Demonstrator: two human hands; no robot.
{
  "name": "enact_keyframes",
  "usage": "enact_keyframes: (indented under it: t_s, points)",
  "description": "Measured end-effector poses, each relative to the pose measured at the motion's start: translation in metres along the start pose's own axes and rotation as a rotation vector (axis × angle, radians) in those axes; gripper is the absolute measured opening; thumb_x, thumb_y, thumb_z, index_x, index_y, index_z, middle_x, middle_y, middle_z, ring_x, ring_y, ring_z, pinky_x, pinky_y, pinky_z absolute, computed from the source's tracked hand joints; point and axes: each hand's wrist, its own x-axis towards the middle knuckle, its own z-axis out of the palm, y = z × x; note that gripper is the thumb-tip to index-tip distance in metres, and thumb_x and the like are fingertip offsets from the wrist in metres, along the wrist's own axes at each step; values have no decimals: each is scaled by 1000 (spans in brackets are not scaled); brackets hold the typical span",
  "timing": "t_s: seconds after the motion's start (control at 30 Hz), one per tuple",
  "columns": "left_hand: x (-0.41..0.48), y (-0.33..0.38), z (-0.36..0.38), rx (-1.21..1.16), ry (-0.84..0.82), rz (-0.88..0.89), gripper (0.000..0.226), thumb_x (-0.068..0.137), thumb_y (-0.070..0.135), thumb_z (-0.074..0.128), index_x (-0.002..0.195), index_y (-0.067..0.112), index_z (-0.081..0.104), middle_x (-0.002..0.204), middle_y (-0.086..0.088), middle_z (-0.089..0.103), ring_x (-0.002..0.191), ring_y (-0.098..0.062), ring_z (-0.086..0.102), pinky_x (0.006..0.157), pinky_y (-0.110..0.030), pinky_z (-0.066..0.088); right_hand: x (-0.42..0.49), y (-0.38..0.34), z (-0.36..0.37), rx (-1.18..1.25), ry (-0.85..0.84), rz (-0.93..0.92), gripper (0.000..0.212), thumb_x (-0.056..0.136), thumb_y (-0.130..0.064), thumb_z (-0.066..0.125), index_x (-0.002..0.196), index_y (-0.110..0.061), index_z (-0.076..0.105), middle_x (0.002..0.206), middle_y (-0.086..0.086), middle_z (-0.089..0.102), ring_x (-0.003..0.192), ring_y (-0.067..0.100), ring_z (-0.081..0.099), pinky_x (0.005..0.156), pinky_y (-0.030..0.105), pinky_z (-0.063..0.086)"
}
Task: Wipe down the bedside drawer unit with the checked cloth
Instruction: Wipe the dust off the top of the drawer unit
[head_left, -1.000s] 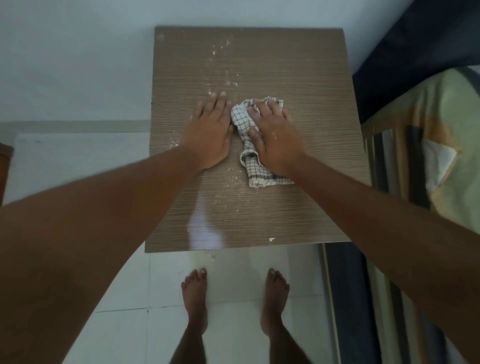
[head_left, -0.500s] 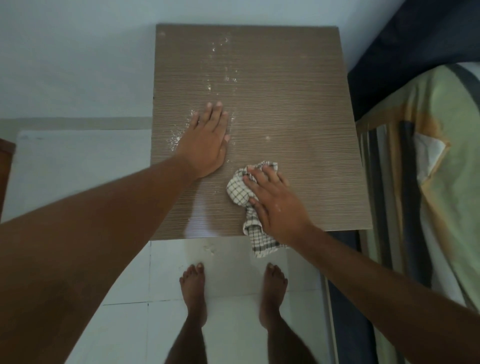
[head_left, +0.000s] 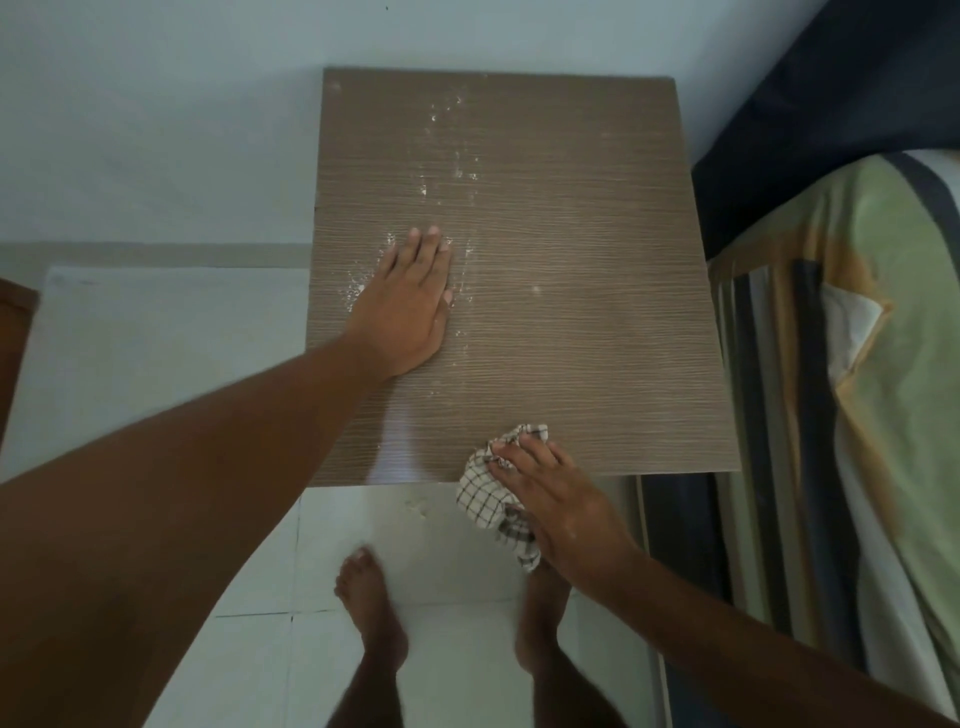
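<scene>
L hand (head_left: 410, 306) laid flat, fingers together, on drawer unit top (head_left: 582, 270) amid white crumbs (head_left: 452, 171). Checked cloth (head_left: 493, 493) bunched under R hand (head_left: 561, 504), fingers spread, at front edge, partly hanging off.

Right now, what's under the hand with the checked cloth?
Under the right hand is the bunched checked cloth, hanging half over the front edge of the drawer unit. The hand hides the rest of the cloth, so its full shape can't be seen.
</scene>
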Motion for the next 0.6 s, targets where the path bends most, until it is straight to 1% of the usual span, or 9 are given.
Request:
enact_keyframes:
  t_s: [0.07, 0.13, 0.23, 0.27, 0.3, 0.37, 0.43, 0.5, 0.6]
  points:
    - [-1, 0, 1, -9, 5, -2, 59, 108, 31, 17, 160, 4, 5, 169, -16, -1, 157, -30, -5, 128, -44, 1, -6, -13, -2, 35, 8, -18, 60, 91, -7, 60, 148, -18, 44, 156, 1, 43, 153, 17, 22, 128, 31, 9]
    - [-1, -1, 0, -9, 8, -2, 59, 108, 31, 16, 160, 4, 5, 169, -16, 0, 157, -30, -4, 128, -44, 1, -8, -28, -6, 127, 46, 5, 54, 93, -9, 53, 146, -17, 45, 152, 2, 47, 152, 12, 21, 127, 27, 9]
    - [3, -4, -2, -33, 5, -10, 59, 109, 31, 17, 160, 4, 6, 169, -16, 1, 157, -30, -4, 128, -44, 1, -2, -42, -14, 195, 116, 86, 49, 97, -11, 48, 145, -13, 43, 153, 2, 41, 153, 2, 13, 126, 22, 13]
    - [4, -5, -3, -43, 9, -12, 59, 109, 31, 18, 160, 4, 7, 169, -16, 1, 157, -30, -3, 128, -44, 2, 3, -44, -16, 247, 140, 128, 47, 99, -13, 45, 146, -13, 43, 153, 1, 39, 152, 0, 14, 125, 22, 16]
    - [6, -7, -4, -52, 18, -12, 59, 109, 30, 18, 160, 4, 8, 169, -16, 2, 157, -30, -2, 128, -44, 2, 11, -45, -20, 315, 160, 175, 46, 101, -15, 42, 147, -12, 44, 153, 0, 39, 151, 0, 18, 125, 24, 20]
    - [9, -12, -7, -69, 28, -8, 58, 109, 29, 20, 160, 3, 10, 169, -16, 4, 157, -30, -1, 128, -43, 2, 33, -44, -30, 425, 213, 275, 44, 103, -18, 40, 147, -12, 47, 150, -2, 45, 146, 6, 35, 122, 25, 29]
    - [15, -16, -10, -84, 24, -4, 58, 109, 29, 22, 160, 3, 10, 169, -16, 4, 157, -30, -2, 128, -44, 2, 59, -39, -41, 495, 285, 383, 41, 105, -17, 43, 145, -11, 49, 147, 2, 53, 138, 13, 49, 118, 23, 36]
    - [23, -18, -15, -94, 25, -14, 58, 109, 29, 22, 160, 3, 9, 169, -16, 3, 157, -30, -3, 128, -44, 1, 85, -29, -50, 532, 342, 458, 39, 105, -15, 46, 143, -9, 52, 144, 8, 58, 134, 13, 53, 115, 22, 40]
    - [38, -25, -22, -99, 44, -32, 58, 109, 27, 24, 160, 3, 9, 169, -16, 2, 157, -31, -4, 127, -42, -2, 131, -9, -62, 499, 414, 464, 38, 106, -16, 45, 142, -8, 53, 139, 11, 62, 129, 17, 58, 111, 29, 46]
